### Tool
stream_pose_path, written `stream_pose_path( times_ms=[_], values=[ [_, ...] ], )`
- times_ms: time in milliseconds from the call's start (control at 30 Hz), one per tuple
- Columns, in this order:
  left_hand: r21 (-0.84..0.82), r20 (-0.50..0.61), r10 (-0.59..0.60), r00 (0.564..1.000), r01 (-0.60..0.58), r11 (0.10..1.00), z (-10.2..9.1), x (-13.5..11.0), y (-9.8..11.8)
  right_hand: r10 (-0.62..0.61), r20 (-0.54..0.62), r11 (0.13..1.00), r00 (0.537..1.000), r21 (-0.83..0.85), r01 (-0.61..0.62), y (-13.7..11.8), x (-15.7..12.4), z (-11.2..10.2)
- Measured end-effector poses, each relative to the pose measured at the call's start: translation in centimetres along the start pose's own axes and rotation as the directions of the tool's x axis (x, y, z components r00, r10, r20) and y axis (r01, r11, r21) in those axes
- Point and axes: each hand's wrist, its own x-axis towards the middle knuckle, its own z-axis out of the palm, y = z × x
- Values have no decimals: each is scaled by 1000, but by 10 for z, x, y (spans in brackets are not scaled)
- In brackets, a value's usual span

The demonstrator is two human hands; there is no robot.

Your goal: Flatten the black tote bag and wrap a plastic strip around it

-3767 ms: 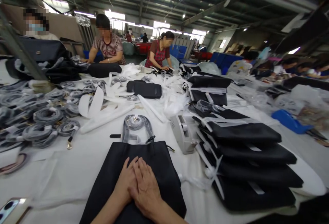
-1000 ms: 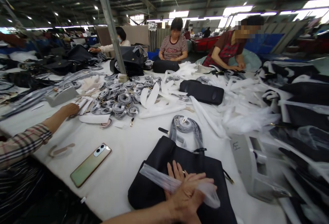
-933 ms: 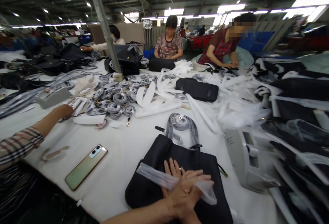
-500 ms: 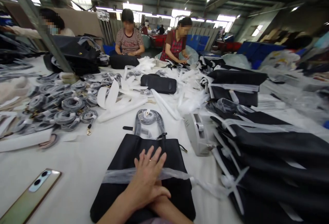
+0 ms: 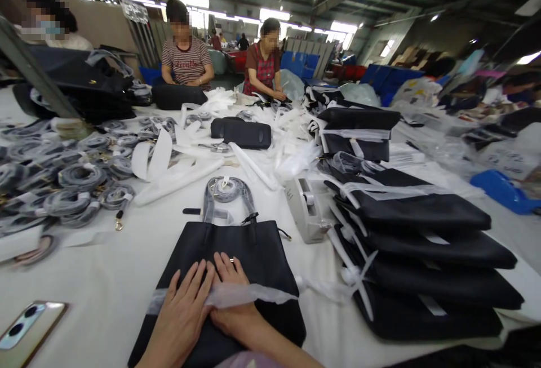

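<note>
A black tote bag (image 5: 236,238) lies flat in front of me, its grey-wrapped handles (image 5: 207,202) pointing away and a coiled strap (image 5: 225,189) inside their loop. A translucent white wrapping strip (image 5: 270,293) runs across the bag's body. My left hand (image 5: 183,306) rests flat on the bag and the strip's left part, fingers spread a little. Close beside it, my right hand (image 5: 236,320) lies palm down on the bag, with the strip crossing over it and the fingers stretched out beyond. Neither hand grips anything.
Stacked black bags (image 5: 431,255) stand at right, beside a tape dispenser (image 5: 306,210). Many coiled straps (image 5: 80,176) cover the left, a phone (image 5: 31,328) near the front. White foam pieces and a black case (image 5: 240,132) lie ahead. Two co-workers (image 5: 186,58) stand across the table.
My hands were crossed one over the other on the bag; now they lie side by side, the left one further left. The view has turned to the right.
</note>
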Motion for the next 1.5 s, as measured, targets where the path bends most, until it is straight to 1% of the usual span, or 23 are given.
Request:
stream_pose_path(
  times_ms=[167,267,367,467,533,567,600,633,700,733,767,800,833,867,900,1033,1100,1200,1233,1267,1367,1400,1500],
  values=[
    [-48,2,-105,994,105,993,-1,4,8,-8,-27,1000,1000,16,9,6,0,9],
    [-104,30,-178,984,180,978,-5,8,14,-13,-72,998,997,-62,8,9,2,17],
    [-215,94,-227,969,242,946,-11,13,20,-38,-135,989,990,-149,18,12,5,24],
    [-413,129,-224,966,258,874,-16,14,15,-132,-208,972,969,-217,86,15,9,27],
    [-589,79,-262,962,257,766,-23,10,2,-195,-257,957,946,-262,126,17,12,26],
    [-666,33,-339,940,273,694,-26,7,-7,-216,-277,950,936,-283,136,18,13,26],
    [-725,-9,-453,891,307,617,-30,3,-17,-229,-294,944,928,-301,138,18,14,26],
    [-765,-32,-588,808,359,535,-34,-2,-28,-235,-305,939,923,-317,135,18,15,26],
    [-807,5,-806,591,479,346,-37,-12,-47,-248,-317,929,915,-346,132,19,17,26],
    [-816,78,-854,515,525,242,-37,-17,-55,-257,-323,924,911,-359,133,19,18,27],
    [-819,174,-859,482,555,145,-34,-22,-60,-266,-330,919,906,-371,134,20,19,28],
    [-818,268,-836,479,571,65,-30,-26,-64,-274,-338,915,900,-381,136,20,20,29],
    [-814,342,-802,490,581,9,-26,-29,-65,-285,-345,911,894,-389,140,21,21,30],
    [-808,385,-775,501,589,-21,-20,-31,-66,-296,-350,907,889,-395,147,22,22,30],
    [-802,401,-768,499,596,-32,-15,-32,-65,-307,-353,904,884,-400,154,23,23,30],
    [-780,387,-830,402,622,-63,-5,-32,-59,-372,-336,883,865,-415,218,26,24,25],
    [-799,371,-839,397,597,-72,-7,-31,-58,-396,-315,875,862,-415,250,27,24,22],
    [-846,283,-864,415,533,-21,-12,-31,-57,-414,-312,873,855,-402,277,30,23,20],
    [-841,278,-872,403,540,-18,-13,-31,-58,-418,-315,873,852,-398,281,31,23,21],
    [-823,295,-879,375,567,-34,-13,-31,-59,-421,-319,873,849,-397,284,32,23,21],
    [-733,391,-882,265,669,-124,-8,-31,-63,-422,-315,873,850,-394,287,35,22,25],
    [-718,406,-880,246,682,-140,-6,-31,-65,-418,-312,875,853,-391,286,36,21,26],
    [-754,414,-877,243,632,-180,-2,-31,-68,-413,-306,878,858,-384,285,38,20,28]
  ],
)
